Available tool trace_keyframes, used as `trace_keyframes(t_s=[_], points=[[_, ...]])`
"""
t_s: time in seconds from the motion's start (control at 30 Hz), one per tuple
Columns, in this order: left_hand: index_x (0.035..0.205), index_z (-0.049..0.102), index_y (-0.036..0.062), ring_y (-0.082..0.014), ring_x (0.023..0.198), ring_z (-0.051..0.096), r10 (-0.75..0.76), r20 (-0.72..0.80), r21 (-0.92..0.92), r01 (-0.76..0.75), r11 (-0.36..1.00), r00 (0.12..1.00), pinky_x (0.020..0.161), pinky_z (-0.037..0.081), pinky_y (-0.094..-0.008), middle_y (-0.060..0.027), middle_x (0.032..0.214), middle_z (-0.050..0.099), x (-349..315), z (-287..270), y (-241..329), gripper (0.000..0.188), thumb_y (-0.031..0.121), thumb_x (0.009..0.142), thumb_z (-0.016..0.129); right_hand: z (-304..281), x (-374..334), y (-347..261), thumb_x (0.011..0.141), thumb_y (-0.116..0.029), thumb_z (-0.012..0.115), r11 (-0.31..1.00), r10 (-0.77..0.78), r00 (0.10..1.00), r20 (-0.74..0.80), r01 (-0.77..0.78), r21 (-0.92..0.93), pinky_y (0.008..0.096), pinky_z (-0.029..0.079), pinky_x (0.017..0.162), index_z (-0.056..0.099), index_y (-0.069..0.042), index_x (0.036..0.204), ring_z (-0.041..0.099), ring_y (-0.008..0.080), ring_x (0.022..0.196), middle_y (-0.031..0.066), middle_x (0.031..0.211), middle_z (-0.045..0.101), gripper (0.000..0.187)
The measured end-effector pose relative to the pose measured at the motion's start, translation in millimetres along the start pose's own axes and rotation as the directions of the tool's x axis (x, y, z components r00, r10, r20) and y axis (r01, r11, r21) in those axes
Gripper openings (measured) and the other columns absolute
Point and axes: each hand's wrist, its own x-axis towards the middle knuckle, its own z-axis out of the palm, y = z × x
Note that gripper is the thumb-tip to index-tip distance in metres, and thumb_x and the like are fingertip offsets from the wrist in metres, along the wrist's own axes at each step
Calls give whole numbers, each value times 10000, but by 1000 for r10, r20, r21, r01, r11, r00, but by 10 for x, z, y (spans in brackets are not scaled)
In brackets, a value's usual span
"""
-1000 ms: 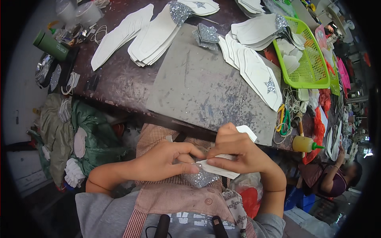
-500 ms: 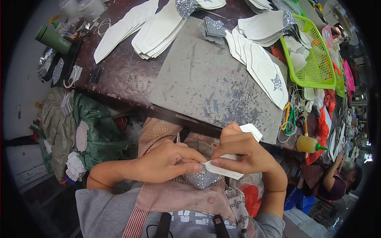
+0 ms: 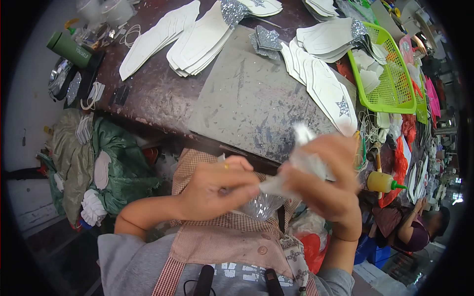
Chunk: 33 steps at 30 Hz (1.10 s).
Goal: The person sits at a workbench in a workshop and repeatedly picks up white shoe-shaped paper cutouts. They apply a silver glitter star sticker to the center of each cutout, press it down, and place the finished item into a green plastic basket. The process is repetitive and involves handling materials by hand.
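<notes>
Over my lap, in front of the table edge, both hands are closed on a white cut piece with a silver glitter part hanging under it. My left hand pinches it near the glitter end between thumb and fingers. My right hand, smeared by motion, grips the white part farther right. A blurred white end sticks up past its fingers. On the table lie fanned stacks of similar white panels, some with glitter ends or a glitter star, and a small pile of glitter pieces.
A grey worn sheet covers part of the dark table. At right are a green basket with white scraps, a yellow glue bottle and a hammer handle. Green sacks stand left; a co-worker sits far right.
My right hand has moved up and to the right with the white piece, now blurred. My left hand has risen slightly, and the glitter part has shifted up and right.
</notes>
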Motion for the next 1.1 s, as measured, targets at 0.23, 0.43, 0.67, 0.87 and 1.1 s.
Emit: trace_keyframes(t_s=[0.23,0.43,0.67,0.87,1.1], points=[[1069,640,-66,-72,739,587,-558,-285,-672,252,696,779,713,500,-214,-53,874,664,-170,321,-366,202,67,919,618,622,-804,-130,780,-31,658,307,788,565,245,-705,639,297,482,821,581,55,1173,577,166,971,90,1073,613,409],[1163,566,-84,-141,958,628,-570,-143,-452,458,765,809,840,499,-237,-134,1043,669,-438,211,-186,307,-32,869,637,905,-706,-312,804,-68,736,-156,674,543,501,-559,815,281,466,847,600,40,1123,590,120,949,54,1024,648,363],[1242,511,-62,-97,926,633,-642,-44,-361,587,725,765,785,504,-219,-127,1010,698,-356,79,33,424,16,858,674,829,-800,-382,783,-78,755,193,633,656,411,-648,736,279,463,780,665,34,960,595,143,884,85,950,647,227],[1210,529,-52,-78,887,637,-628,-15,-310,594,742,778,737,511,-218,-117,954,715,-390,96,-14,411,50,848,694,817,-743,-408,776,-21,742,310,655,695,296,-604,734,272,464,737,677,52,899,591,148,839,89,935,640,157],[1208,515,-45,-100,899,640,-508,-15,-249,488,836,861,789,507,-254,-96,955,713,-435,136,-130,462,82,815,722,819,-751,-414,800,33,704,-10,644,613,457,-591,807,246,472,749,682,68,951,601,129,915,100,994,659,157]])
